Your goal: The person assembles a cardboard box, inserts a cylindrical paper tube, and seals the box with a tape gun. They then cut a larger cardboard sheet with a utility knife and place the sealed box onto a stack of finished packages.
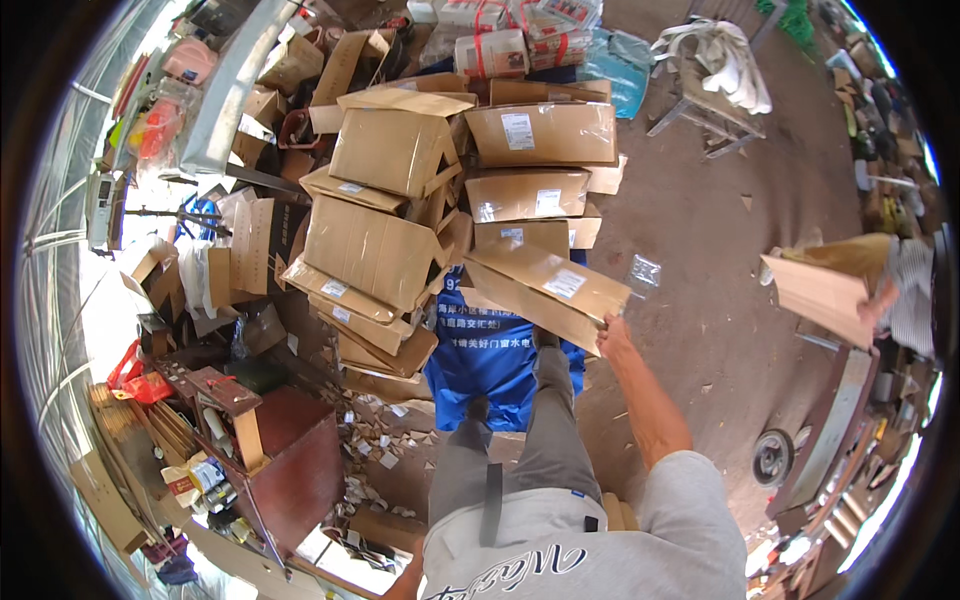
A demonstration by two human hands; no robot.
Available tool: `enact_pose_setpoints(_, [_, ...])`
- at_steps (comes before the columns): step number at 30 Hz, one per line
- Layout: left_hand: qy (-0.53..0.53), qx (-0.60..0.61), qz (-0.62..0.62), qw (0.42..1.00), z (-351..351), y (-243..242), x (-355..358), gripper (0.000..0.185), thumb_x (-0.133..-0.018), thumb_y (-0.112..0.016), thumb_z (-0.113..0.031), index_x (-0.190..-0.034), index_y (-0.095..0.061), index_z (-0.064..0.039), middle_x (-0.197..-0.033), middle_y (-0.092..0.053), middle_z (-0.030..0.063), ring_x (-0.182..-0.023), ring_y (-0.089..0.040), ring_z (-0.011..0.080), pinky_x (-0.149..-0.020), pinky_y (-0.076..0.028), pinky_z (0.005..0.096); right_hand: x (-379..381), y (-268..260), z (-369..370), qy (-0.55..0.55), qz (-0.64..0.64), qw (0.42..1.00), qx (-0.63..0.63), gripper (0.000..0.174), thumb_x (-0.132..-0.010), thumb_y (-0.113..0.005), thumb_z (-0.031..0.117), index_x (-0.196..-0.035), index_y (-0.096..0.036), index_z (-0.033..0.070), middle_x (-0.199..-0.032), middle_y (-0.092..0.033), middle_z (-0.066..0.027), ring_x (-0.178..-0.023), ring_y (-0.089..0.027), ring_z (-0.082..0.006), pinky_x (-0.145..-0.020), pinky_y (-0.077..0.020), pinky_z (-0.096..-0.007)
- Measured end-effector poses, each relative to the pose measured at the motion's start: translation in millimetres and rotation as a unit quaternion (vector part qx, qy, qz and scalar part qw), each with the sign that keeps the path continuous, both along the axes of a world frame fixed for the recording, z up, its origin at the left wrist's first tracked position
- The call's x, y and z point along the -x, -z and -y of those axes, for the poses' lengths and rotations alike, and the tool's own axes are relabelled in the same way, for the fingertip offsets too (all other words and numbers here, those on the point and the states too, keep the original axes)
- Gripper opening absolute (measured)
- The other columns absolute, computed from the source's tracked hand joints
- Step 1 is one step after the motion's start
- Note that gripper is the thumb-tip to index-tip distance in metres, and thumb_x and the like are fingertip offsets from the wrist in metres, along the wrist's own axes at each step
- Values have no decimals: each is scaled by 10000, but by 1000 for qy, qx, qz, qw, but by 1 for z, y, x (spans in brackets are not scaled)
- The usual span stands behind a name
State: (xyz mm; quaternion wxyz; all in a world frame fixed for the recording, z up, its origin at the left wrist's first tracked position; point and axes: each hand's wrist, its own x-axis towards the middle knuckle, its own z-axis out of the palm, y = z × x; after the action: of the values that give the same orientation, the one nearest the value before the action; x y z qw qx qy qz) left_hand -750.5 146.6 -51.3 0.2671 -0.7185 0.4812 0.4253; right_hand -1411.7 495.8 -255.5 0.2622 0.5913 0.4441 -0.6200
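My right hand [616, 339] grips the near right corner of a folded cardboard carton [529, 289]. This carton bears a white label and slants over a blue plastic sheet [480, 382] with white printing. To its left rises a stack of flattened cardboard cartons [367, 251], some leaning and partly unfolded. Beyond it stands a row of folded cartons [540, 135], several with white labels. Only a bit of my left arm or hand [407, 574] shows at the bottom edge beside my shirt; its fingers cannot be made out.
Another person's hand [877, 304] at right holds a cardboard piece [821, 296]. A stool [705, 97] carries white straps. Tied paper bundles [491, 52] lie at the back. A dark red cabinet [292, 457] stands at left, near cardboard scraps [386, 442]. A small wheel [772, 457] is at right.
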Motion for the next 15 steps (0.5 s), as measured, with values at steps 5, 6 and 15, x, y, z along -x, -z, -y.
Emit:
enact_pose_setpoints(5, [46,-15,-1,999,-77,-2,79,235,-906,-690,-224,-991,-787,-27,-969,-784,113,-898,-733,239,-818,-567,388,91,60,33,-15,17,995,101,231,-985,-674,245,-856,-525,125,-653,-534,-33,-401,-381,-110,-367,-279,-298])
enact_pose_setpoints(6, [43,-16,-1,999,-86,-2,98,236,-906,-690,-224,-992,-787,-27,-970,-784,114,-899,-733,240,-819,-567,388,105,77,46,-84,17,996,25,177,-993,-653,249,-958,-582,91,-753,-590,-51,-468,-468,-116,-380,-335,-305])
enact_pose_setpoints(15, [3,-19,3,1000,-131,5,174,243,-903,-687,-233,-999,-791,-35,-984,-785,121,-911,-736,244,-827,-567,389,114,159,18,-232,-108,967,11,696,-870,-668,48,-1503,-390,131,-1215,-645,-130,-1094,-653,-280,-855,-565,-452])
